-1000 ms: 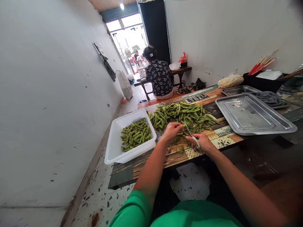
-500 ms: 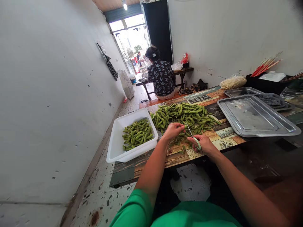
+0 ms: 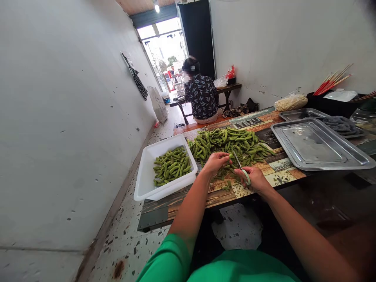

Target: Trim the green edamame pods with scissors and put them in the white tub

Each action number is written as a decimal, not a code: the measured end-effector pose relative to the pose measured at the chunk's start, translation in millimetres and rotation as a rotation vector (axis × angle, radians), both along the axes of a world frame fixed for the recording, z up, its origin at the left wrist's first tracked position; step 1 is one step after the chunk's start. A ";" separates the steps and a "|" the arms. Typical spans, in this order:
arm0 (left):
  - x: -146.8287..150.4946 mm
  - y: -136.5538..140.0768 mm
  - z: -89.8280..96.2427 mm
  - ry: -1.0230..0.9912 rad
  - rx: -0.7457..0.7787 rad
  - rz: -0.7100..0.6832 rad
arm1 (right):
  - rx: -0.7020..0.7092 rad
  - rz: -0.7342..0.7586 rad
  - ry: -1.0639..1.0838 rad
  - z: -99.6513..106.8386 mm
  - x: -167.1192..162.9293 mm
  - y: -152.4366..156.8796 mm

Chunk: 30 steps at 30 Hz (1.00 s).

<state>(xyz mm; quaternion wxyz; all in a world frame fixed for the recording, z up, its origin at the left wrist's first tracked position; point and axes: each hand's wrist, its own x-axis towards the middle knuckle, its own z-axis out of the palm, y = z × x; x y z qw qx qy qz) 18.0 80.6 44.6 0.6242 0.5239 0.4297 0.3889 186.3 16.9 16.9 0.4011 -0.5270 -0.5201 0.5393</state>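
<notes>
My left hand point(image 3: 216, 161) pinches a green soybean pod point(image 3: 231, 156) by one end, just above the table. My right hand point(image 3: 253, 178) is closed round the pale green handles of a pair of scissors point(image 3: 246, 176), whose blades point up and left beside the pod. Behind both hands a loose heap of soybean pods point(image 3: 232, 139) covers part of the table. More pods point(image 3: 172, 166) lie in a white plastic tub point(image 3: 149, 188) left of my left hand. Leafy scraps point(image 3: 226, 186) lie on the table below the hands.
The patterned wooden table point(image 3: 214, 199) holds a metal tray point(image 3: 320, 147) on the right, with a grey cloth point(image 3: 340, 124) behind it. A bag of thin sticks point(image 3: 290, 102) and a black box point(image 3: 319, 102) of skewers stand at the back. A person point(image 3: 201, 94) sits beyond.
The scissors have tilted slightly, their blades shifting a little right. My hands stay almost in place, and the whole view has drifted slightly.
</notes>
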 end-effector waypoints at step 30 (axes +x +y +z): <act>11.8 -5.8 5.7 -0.197 -0.093 0.117 | -0.053 0.058 0.058 3.5 -1.2 0.8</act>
